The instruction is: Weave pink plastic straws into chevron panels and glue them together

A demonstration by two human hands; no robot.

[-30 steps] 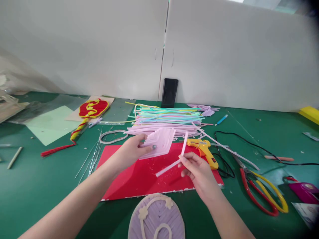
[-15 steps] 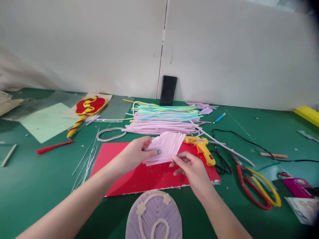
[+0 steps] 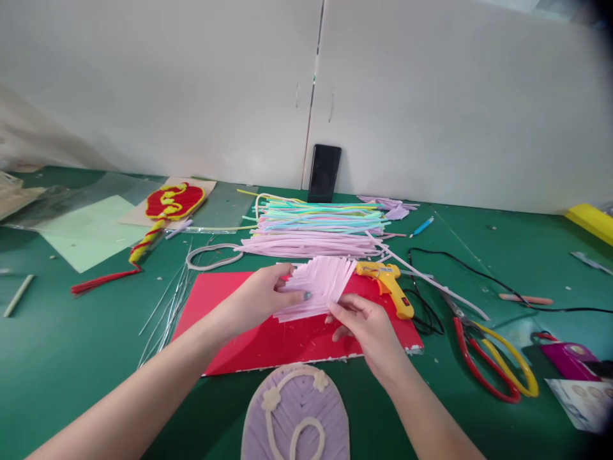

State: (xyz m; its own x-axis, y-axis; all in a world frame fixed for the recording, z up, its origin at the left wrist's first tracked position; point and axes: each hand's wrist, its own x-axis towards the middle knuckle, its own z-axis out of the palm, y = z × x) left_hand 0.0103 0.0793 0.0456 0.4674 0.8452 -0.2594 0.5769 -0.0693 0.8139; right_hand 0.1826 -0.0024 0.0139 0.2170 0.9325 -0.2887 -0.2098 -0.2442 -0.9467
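Between my hands is a pale pink panel of bent pipe cleaners (image 3: 318, 287), laid side by side in nested V shapes with uneven ends. My left hand (image 3: 263, 294) grips its left edge, thumb on top and fingers behind. At its lower right corner, my right hand (image 3: 361, 319) pinches the panel between thumb and fingers. Below it lies a red board (image 3: 230, 348) with a worn white edge. Nearest me sits a rounded lilac pipe-cleaner piece (image 3: 297, 409) with a cream rim, flowers and a curling line.
Behind the board are bundled pastel pipe cleaners (image 3: 316, 243) and a leaning phone (image 3: 324, 174). A yellow glue gun (image 3: 390, 287) with a black cord and red-and-yellow-handled scissors (image 3: 493, 358) lie right. Thin wires (image 3: 170, 313) and a red-yellow tasselled fan (image 3: 175, 201) lie left.
Almost nothing differs. The pink panel has tilted slightly in my hands, and both hands keep their hold on it.
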